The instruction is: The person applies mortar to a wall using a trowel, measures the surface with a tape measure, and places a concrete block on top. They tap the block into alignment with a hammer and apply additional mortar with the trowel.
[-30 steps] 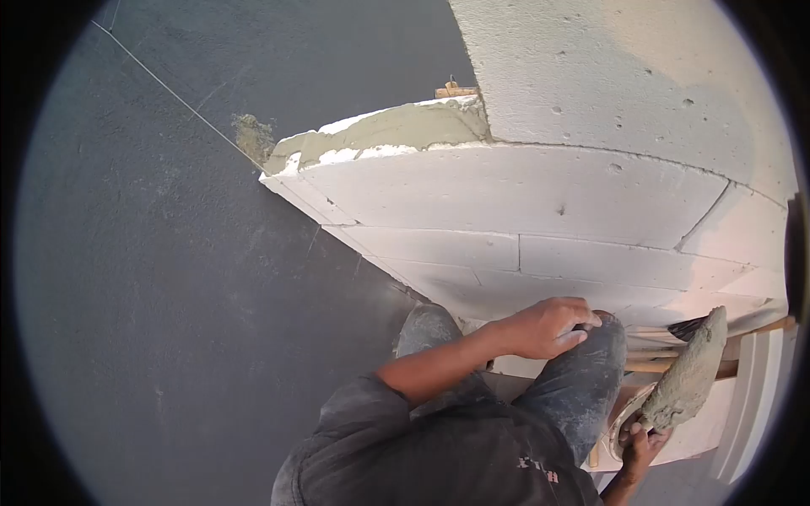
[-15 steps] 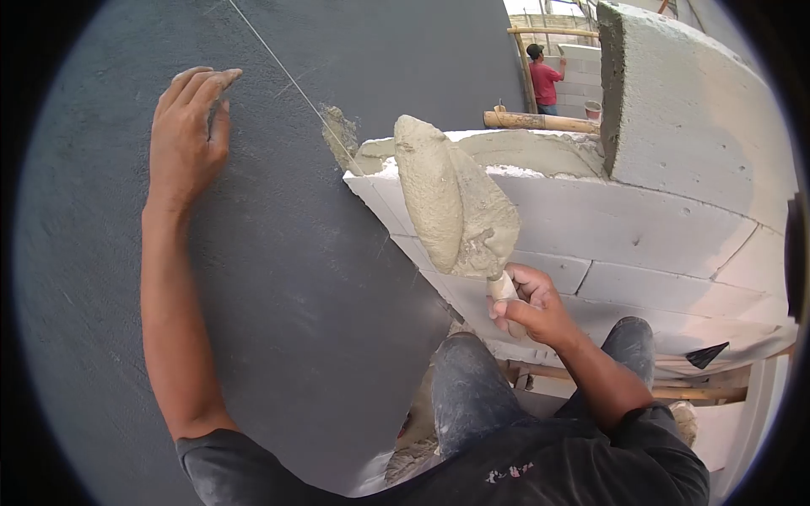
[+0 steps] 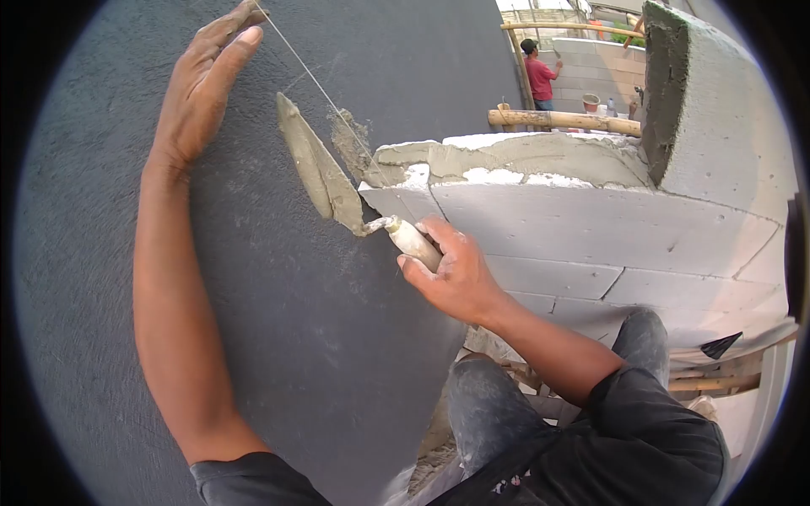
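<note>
Trowel, loaded with mortar, is gripped by its handle in the right hand, fingers wrapped round it, and is pointed toward eleven o'clock in front of the dark wall (whether that wall is touched cannot be told). At ten o'clock from the trowel, the left hand is held loosely spread, thumb apart; whether the string at its fingertips is grasped cannot be made out. At one o'clock from the right hand, the white block wall is topped with a mortar bed.
</note>
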`<state>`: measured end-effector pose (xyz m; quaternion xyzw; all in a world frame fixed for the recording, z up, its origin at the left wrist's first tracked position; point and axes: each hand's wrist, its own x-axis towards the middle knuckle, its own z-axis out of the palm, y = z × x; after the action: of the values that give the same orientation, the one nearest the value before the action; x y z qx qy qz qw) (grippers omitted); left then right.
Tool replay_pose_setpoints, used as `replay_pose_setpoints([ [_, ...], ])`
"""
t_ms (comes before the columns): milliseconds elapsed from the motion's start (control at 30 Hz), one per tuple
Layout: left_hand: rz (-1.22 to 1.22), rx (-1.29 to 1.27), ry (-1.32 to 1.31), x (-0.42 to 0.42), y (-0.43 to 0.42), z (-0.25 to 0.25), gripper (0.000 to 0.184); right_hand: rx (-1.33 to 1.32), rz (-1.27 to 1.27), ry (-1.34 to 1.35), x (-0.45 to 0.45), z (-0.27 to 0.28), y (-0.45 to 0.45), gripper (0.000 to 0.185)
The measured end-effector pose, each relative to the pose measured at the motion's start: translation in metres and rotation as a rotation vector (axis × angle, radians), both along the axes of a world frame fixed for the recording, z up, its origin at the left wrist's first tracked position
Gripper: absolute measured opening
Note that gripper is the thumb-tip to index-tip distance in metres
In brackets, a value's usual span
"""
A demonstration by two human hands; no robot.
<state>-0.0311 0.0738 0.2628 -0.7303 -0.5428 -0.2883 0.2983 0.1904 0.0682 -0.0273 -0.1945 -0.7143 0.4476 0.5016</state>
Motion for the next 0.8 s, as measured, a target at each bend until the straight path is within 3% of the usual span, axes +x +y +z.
replay_pose_setpoints([
  [100, 0.007, 0.021, 0.044, -0.004, 0.005, 0.0, 0.077, 0.174, -0.226, 0.059, -0.035, 0.0, 0.008, 0.026],
  [333, 0.011, 0.004, 0.06, -0.004, 0.004, -0.001, 0.082, 0.059, -0.396, -0.077, -0.101, -0.005, 0.008, 0.041],
  [533, 0.051, -0.023, 0.017, -0.001, 0.005, 0.0, 0.081, -0.1, -0.225, -0.211, -0.107, 0.004, 0.003, 0.037],
  [700, 0.083, -0.022, 0.042, -0.001, 0.006, 0.001, 0.08, 0.065, -0.109, -0.111, -0.078, 0.005, -0.014, 0.034],
  [800, 0.017, -0.007, -0.012, 0.0, 0.004, -0.002, 0.076, -0.08, 0.106, -0.017, -0.043, 0.007, -0.035, 0.032],
])
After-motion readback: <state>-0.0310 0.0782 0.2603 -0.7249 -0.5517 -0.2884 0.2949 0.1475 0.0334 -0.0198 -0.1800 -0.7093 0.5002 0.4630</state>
